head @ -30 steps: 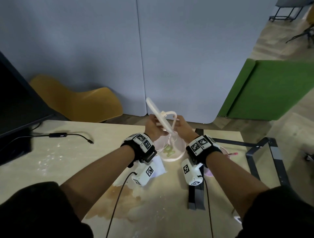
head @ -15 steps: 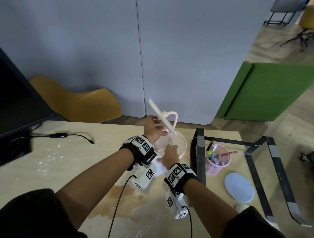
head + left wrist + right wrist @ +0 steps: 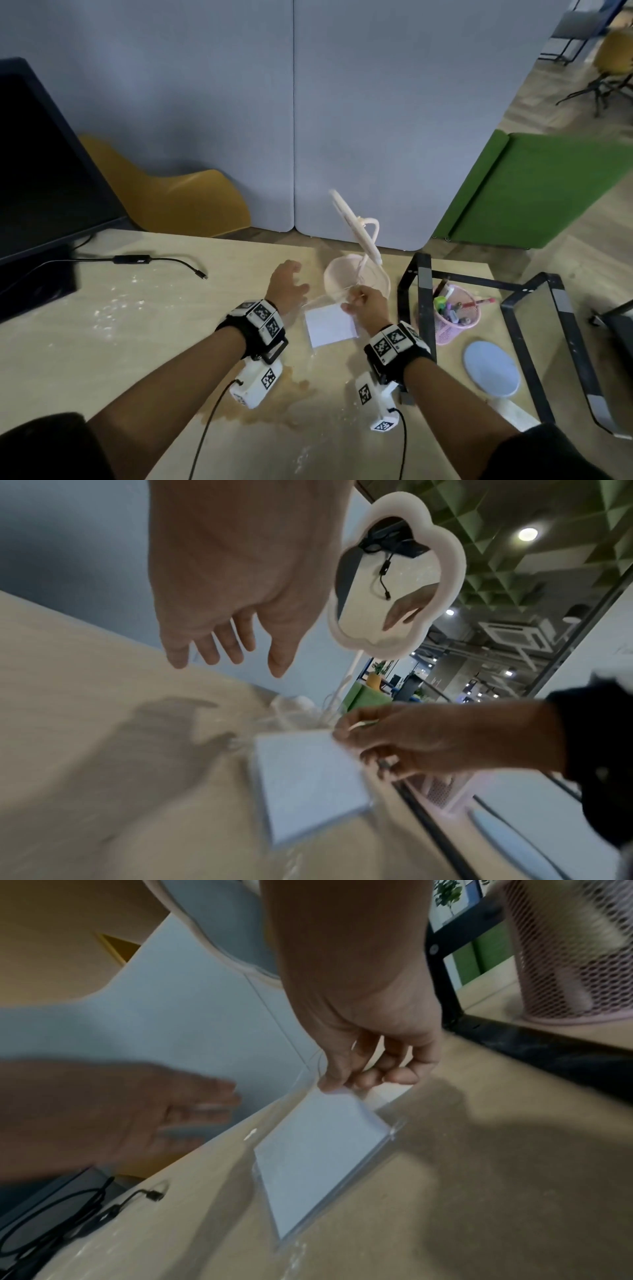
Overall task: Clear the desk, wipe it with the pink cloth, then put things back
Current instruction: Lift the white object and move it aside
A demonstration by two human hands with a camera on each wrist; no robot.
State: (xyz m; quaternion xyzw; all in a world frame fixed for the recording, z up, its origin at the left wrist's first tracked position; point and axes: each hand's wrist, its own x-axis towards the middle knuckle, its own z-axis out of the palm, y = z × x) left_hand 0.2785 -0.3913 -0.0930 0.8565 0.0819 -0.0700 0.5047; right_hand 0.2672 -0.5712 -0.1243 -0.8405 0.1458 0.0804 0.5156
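Observation:
A white card in a clear acrylic holder (image 3: 329, 325) lies on the wooden desk (image 3: 137, 342), just in front of the round pale-pink base (image 3: 342, 277) of a cloud-shaped mirror (image 3: 356, 233). My right hand (image 3: 358, 299) pinches the card's far corner; the right wrist view shows its thumb and fingers closed on that corner (image 3: 334, 1089). My left hand (image 3: 291, 281) hovers over the desk left of the mirror base, fingers spread (image 3: 222, 653), holding nothing. The mirror (image 3: 394, 574) stands free. No pink cloth is in view.
A black monitor riser frame (image 3: 423, 301) stands right of the card, with a pink mesh pen cup (image 3: 455, 318) and a pale blue disc (image 3: 489, 368) inside it. A monitor (image 3: 41, 178) and cable (image 3: 137, 260) are at the left. A brown spill (image 3: 274, 407) and white powder mark the desk.
Both hands have let go of the mirror. The right hand dropped to the card and pinched its corner. The left hand moved off to the left and opened.

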